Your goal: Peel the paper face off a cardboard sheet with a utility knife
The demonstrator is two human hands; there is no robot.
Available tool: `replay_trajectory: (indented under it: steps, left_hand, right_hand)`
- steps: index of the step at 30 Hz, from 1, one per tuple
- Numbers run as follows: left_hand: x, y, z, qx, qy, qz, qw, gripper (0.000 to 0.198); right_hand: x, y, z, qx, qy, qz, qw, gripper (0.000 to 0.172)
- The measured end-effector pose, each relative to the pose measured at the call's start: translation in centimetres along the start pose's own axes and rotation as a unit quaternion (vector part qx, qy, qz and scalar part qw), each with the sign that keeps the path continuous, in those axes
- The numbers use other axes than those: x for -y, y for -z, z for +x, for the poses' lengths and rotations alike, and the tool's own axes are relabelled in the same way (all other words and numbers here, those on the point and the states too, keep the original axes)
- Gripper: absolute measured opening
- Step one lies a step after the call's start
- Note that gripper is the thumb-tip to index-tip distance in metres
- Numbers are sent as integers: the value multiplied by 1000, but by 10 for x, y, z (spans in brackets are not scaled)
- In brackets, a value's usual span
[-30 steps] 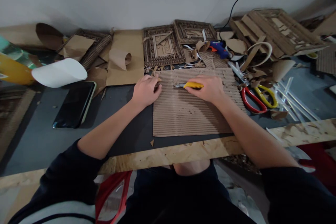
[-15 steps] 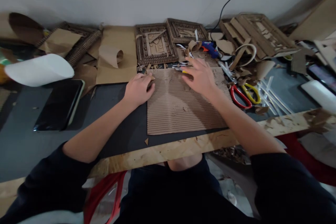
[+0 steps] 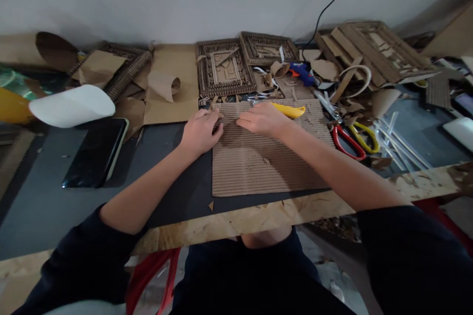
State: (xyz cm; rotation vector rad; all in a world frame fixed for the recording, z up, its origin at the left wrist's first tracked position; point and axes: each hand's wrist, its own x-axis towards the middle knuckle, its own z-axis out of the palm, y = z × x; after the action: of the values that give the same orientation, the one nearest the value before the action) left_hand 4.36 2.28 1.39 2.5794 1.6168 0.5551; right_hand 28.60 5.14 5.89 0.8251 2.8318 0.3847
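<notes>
A sheet of corrugated cardboard (image 3: 258, 167) with exposed ridges lies on the dark tabletop. My left hand (image 3: 199, 132) holds its upper left corner, fingers bent and thumb on the sheet's left side; a small brown scrap shows at the fingertips. Over the upper part of the sheet, my right hand (image 3: 260, 119) has its fingers pressed together and pointing left. What they pinch, if anything, is hidden. Directly behind that hand is a yellow-handled cutter (image 3: 290, 110), its metal tip showing past the knuckles; whether the hand touches it I cannot tell.
Scissors (image 3: 349, 142) with red and yellow handles lie right of the sheet, beside clear glue sticks (image 3: 402, 142). A blue glue gun (image 3: 303, 74) and cardboard frames (image 3: 225, 66) stand behind. Leftward are a phone (image 3: 95, 152), a white roll (image 3: 74, 107) and a flat cardboard panel (image 3: 173, 59).
My right hand has drawn its spread fingers together and come down closer to my left hand, uncovering the cutter's yellow handle. My left hand stays at the corner. The whole view has shifted slightly.
</notes>
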Motion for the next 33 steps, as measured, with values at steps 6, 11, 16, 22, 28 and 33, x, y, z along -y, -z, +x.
replay_trajectory:
  steps: [6, 11, 16, 22, 28, 33]
  left_hand:
    - [1, -1, -1, -5, 3, -5, 1000, 37]
    - [0, -4, -3, -51, 23, 6, 998, 33]
    - [-3, -3, -3, -55, 40, -6, 998, 27]
    - [0, -4, 0, -47, 13, -12, 999, 23]
    - [3, -6, 1, -51, -5, -8, 999, 24]
    - [1, -2, -1, -31, 1, -21, 999, 23]
  right_hand:
    - [-10, -3, -6, -55, -83, 62, 993, 38]
    - [-27, -18, -38, -136, -279, 106, 945, 41]
    - [-26, -32, -54, -90, -302, 150, 937, 42]
    - [-22, -32, -51, -80, -300, 139, 940, 40]
    - [-14, -26, -60, -86, -250, 140, 954, 45]
    - [-8, -19, -64, -112, -245, 178, 946, 50]
